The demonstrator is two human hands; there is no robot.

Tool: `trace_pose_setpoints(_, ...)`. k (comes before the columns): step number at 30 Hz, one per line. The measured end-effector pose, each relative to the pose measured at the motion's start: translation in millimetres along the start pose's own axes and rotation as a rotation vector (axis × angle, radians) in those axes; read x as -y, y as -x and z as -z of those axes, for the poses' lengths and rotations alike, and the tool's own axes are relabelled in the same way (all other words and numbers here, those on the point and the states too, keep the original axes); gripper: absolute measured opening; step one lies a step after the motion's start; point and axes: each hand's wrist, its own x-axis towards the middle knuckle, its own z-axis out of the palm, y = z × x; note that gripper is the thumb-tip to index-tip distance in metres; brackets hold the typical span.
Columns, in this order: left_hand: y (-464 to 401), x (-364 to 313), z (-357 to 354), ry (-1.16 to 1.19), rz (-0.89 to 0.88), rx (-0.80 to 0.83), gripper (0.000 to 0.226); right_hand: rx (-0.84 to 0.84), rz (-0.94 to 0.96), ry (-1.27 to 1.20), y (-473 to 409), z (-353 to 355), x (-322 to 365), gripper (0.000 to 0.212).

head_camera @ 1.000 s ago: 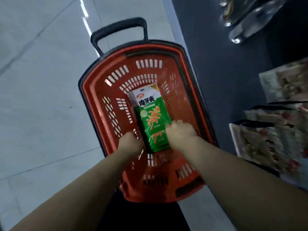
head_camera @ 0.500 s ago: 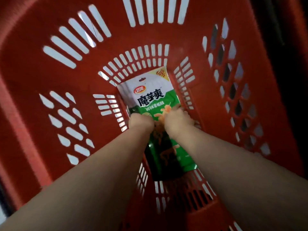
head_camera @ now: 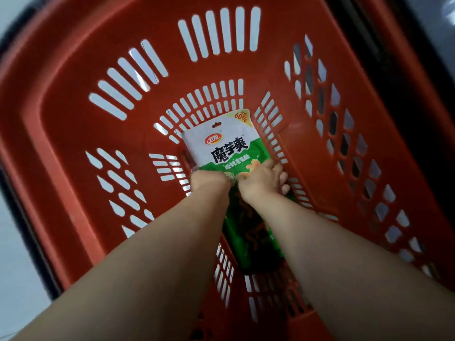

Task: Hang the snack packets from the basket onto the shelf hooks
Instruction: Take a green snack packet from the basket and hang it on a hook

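A green and white snack packet (head_camera: 221, 148) lies flat on the bottom of the red slotted basket (head_camera: 73, 99), its hang hole at the far end. Both my arms reach deep into the basket. My left hand (head_camera: 208, 180) lies on the packet's left side, and its fingers are hidden behind the knuckles. My right hand (head_camera: 264, 179) curls its fingers round the packet's right edge. The packet's lower half is dark, in the shadow between my forearms.
The basket's slotted walls rise on all sides around my hands. Pale floor shows at the left edge (head_camera: 14, 279). A dark strip (head_camera: 394, 45) runs along the upper right outside the basket rim.
One second ago I saw the whole basket from above. My head has since dropped close into it, and both hands slid forward up the packet to its middle; my right fingers now wrap its right edge.
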Motion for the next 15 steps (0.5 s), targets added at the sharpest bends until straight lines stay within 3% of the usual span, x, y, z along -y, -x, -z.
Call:
trace_pose_setpoints(2, 1, -7, 1, 0.146, 0.046, -0.06, 0.037, 0.02, 0.0, -0.001, -3, -1, -2, 0.071)
trace_pose_setpoints(4, 11, -14, 9, 0.105, 0.021, -0.08, 0.034, 0.035, 0.038, -0.025, -6, -1, -5, 0.068)
trace_pose_setpoints(5, 5, -11, 12, 0.289, 0.052, -0.076, 0.034, 0.038, 0.046, -0.048, -8, -1, -7, 0.067)
trace_pose_setpoints(9, -6, -8, 21, -0.048, -0.116, -0.131, 0.056, 0.069, 0.077, -0.2, -9, -5, -8, 0.07)
trace_pose_setpoints(12, -5, -6, 22, -0.024, -0.123, -0.083, 0.044, 0.075, 0.044, -0.392, -11, -10, -7, 0.072)
trace_pose_setpoints(15, -3, -3, 24, 0.029, -0.115, -0.088, 0.029, 0.021, 0.025, -0.546, -12, -12, -10, 0.044)
